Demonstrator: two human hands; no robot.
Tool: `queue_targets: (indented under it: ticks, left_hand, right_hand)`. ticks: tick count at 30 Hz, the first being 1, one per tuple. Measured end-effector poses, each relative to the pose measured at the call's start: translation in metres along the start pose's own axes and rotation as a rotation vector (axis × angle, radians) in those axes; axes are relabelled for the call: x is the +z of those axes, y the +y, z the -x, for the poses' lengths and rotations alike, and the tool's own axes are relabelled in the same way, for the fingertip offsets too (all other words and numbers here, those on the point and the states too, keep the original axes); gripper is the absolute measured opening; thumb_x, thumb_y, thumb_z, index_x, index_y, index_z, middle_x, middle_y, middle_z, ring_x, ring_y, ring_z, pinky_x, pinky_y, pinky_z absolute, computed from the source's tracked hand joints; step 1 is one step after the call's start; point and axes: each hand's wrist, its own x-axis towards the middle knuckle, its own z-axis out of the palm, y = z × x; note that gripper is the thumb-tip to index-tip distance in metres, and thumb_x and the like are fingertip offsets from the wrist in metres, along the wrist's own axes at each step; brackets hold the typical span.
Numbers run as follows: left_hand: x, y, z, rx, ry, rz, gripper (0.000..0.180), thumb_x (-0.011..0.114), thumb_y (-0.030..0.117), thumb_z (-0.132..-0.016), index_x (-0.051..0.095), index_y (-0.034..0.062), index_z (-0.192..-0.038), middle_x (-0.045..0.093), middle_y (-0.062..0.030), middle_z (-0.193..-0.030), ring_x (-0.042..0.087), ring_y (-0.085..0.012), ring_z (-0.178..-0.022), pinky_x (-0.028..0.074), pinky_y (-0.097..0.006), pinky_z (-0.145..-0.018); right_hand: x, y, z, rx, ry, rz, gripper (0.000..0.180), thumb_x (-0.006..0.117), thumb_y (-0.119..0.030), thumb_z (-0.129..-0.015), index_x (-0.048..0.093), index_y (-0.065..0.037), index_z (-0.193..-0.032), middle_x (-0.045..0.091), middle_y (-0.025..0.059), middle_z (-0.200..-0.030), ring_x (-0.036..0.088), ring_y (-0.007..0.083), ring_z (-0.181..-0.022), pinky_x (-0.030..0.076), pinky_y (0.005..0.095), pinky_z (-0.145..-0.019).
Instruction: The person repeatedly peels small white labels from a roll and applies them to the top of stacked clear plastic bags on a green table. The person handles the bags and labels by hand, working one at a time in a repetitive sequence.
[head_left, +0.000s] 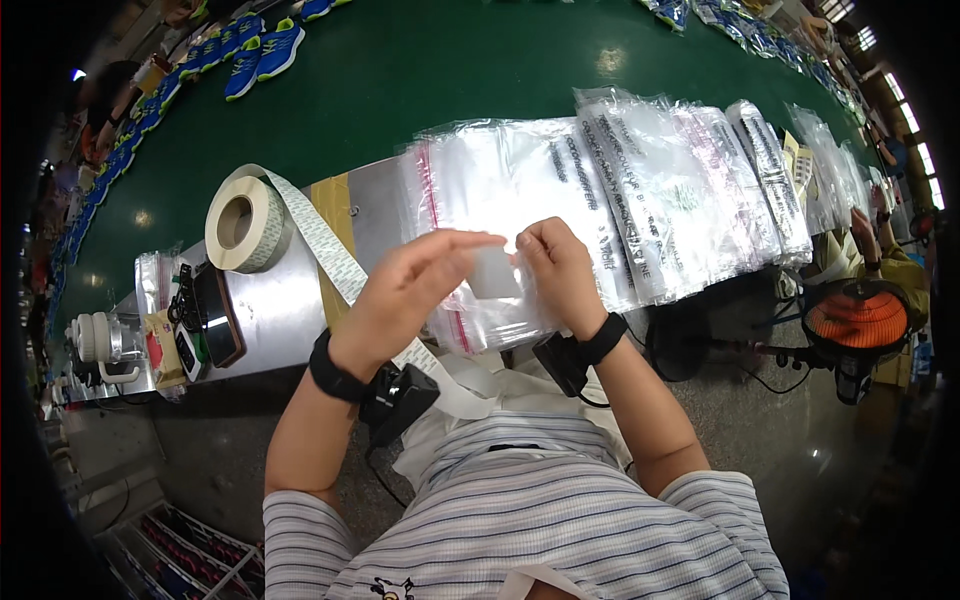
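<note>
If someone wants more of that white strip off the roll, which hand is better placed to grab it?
Probably the left hand: the roll is on that side, and the white strip runs down past it. The right hand is farther off, over the clear bags.

Blue shoes [278,52], dark phone [219,314], white-lidded container [92,338], fan [856,318] — orange-fronted
</note>
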Motion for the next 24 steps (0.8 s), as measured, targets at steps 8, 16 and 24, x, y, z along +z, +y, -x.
queue_targets:
  ticks: [8, 16, 24]
  left_hand:
    - [-0.004, -0.105, -0.09, -0.201, -0.072, 0.976, 0.035, 0.035, 0.019, -0.098, 0.051, -0.0074, -0.115, 0.051, -0.0245, -0.124, 0.053, -0.0324, -0.116, 0.048, -0.044, -0.095]
    - [0.041, -0.039, -0.111, -0.368, 0.194, 0.294, 0.042, 0.035, 0.011, -0.095, 0.034, -0.0014, -0.136, 0.057, -0.0124, -0.106, 0.062, -0.0195, -0.084, 0.055, -0.034, -0.07]
    - [0.008, -0.049, -0.071, -0.444, -0.008, 0.973, 0.077, 0.035, 0.058, -0.093, 0.012, 0.0068, -0.145, 0.03, -0.0249, -0.14, 0.046, -0.0363, -0.121, 0.04, -0.061, -0.093]
  right_hand:
    - [-0.039, -0.012, -0.001, 0.24, 0.09, -0.508, 0.017, 0.048, -0.016, -0.096, 0.056, -0.003, -0.089, 0.055, 0.0009, -0.078, 0.052, 0.0075, -0.071, 0.045, 0.0236, -0.065]
    - [-0.066, -0.041, 0.0, -0.174, -0.243, -0.388, 0.018, 0.05, -0.015, -0.094, 0.053, -0.001, -0.105, 0.049, 0.0101, -0.113, 0.051, 0.016, -0.096, 0.042, 0.0277, -0.085]
    - [-0.042, -0.033, 0.037, -0.551, -0.169, 0.559, 0.062, 0.07, -0.014, -0.07, 0.045, -0.003, -0.126, 0.049, 0.0174, -0.124, 0.05, 0.0337, -0.112, 0.045, 0.0396, -0.092]
